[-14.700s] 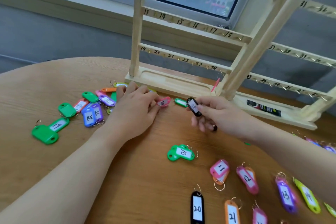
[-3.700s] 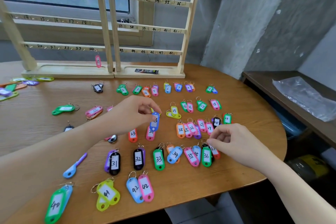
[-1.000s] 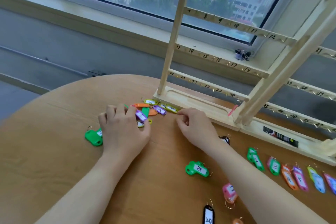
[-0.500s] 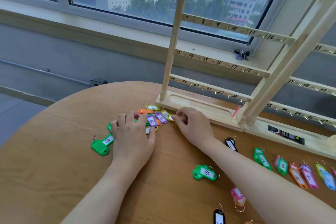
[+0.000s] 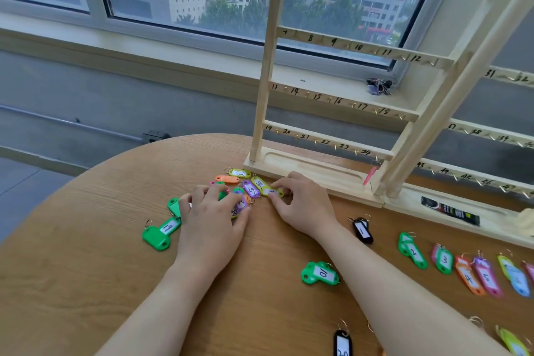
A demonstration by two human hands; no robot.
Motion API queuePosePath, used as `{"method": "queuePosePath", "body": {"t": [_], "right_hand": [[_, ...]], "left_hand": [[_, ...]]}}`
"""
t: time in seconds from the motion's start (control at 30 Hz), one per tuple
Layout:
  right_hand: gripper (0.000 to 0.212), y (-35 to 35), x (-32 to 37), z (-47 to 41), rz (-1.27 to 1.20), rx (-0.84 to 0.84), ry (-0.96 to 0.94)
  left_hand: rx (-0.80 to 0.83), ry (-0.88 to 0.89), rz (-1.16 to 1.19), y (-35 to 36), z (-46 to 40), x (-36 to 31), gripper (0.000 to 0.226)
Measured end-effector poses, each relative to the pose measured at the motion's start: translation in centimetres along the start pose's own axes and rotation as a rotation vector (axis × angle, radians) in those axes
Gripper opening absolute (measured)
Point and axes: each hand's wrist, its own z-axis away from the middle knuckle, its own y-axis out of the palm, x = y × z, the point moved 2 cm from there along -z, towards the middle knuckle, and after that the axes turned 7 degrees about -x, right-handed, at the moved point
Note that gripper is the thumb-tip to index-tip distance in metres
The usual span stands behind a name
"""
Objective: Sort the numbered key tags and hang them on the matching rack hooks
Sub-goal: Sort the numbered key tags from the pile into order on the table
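Pinching a glossy yellow tag (image 5: 271, 191), right hand (image 5: 303, 205) — left hand (image 5: 211, 225) spread flat over the tags.

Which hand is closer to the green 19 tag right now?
Left. The left hand lies just right of the 19 tag, almost touching; the right hand is farther right, at the yellow tag.

We see our left hand (image 5: 209, 228) and right hand (image 5: 303, 206) bare, without rings, gloves or watch; both forearms are uncovered, no sleeves in view.
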Motion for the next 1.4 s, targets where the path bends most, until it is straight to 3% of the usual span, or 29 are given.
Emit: {"method": "queuePosePath", "body": {"t": [0.13,0.27,0.73,1.03,1.1,1.3,1.4], "right_hand": [[0.015,-0.3,0.1,-0.1,-0.009,-0.024,0.014],[0.006,-0.4,0.0,-0.1,-0.033,-0.061,0.027],[0.016,-0.2,0.1,0.2,-0.003,-0.061,0.033],[0.010,-0.9,-0.1,1.6,-0.079,0.014,0.065],[0.005,-2.2,0.0,1.7,-0.162,0.029,0.093],[0.010,-11.5,0.2,6.4,-0.232,-0.177,0.200],[0.014,-15.5,-0.6,12.1,-0.252,-0.224,0.320]], "left_hand": [[-0.017,0.001,0.077,-0.4,-0.1,-0.1,0.017],[0.003,-0.057,0.117,-0.5,-0.3,-0.1,0.036],[0.030,-0.078,0.233,-0.9,-0.5,0.1,0.042],[-0.027,-0.078,0.313,-1.2,-0.4,0.0,0.016],[-0.034,-0.074,0.339,-1.5,-0.7,-0.1,0.015],[-0.076,-0.074,0.362,-2.2,-0.1,-0.9,0.026],[-0.057,0.033,0.406,-2.5,0.8,-2.7,0.020]]}}
